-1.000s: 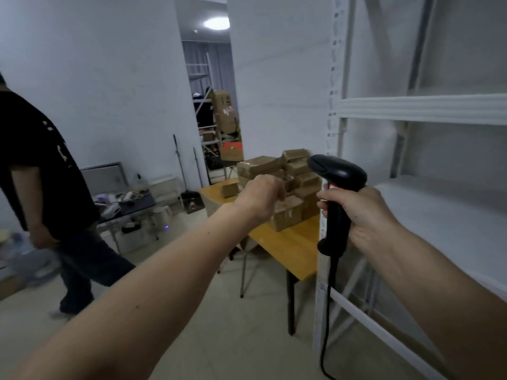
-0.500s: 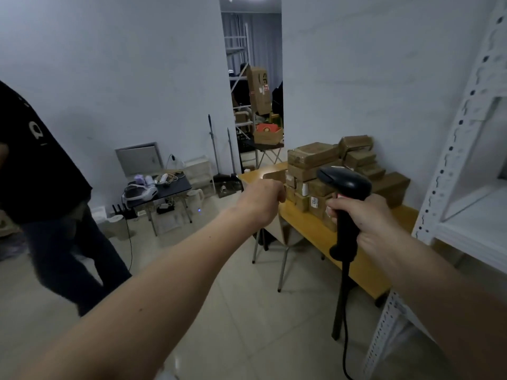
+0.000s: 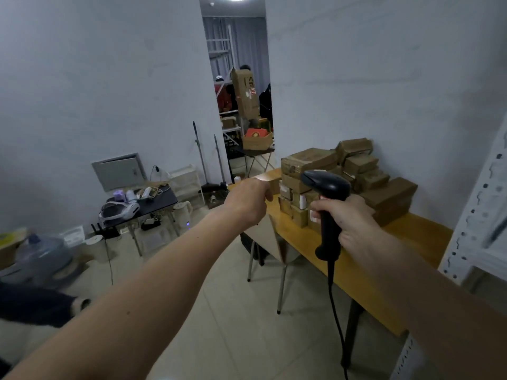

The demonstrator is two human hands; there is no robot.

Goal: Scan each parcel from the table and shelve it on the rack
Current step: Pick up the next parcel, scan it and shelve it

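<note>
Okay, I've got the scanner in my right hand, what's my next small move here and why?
Probably reach your left hand on to the parcel stack on the yellow table and take a top parcel. That hand holds nothing and hangs short of the stack, while your right hand already grips the scanner.

Two bare forearms, no sleeves visible

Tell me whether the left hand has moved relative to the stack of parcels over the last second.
Yes. The left hand overlapped the stack of parcels a second ago; now it sits left of the stack, though the camera itself has swung left.
</note>
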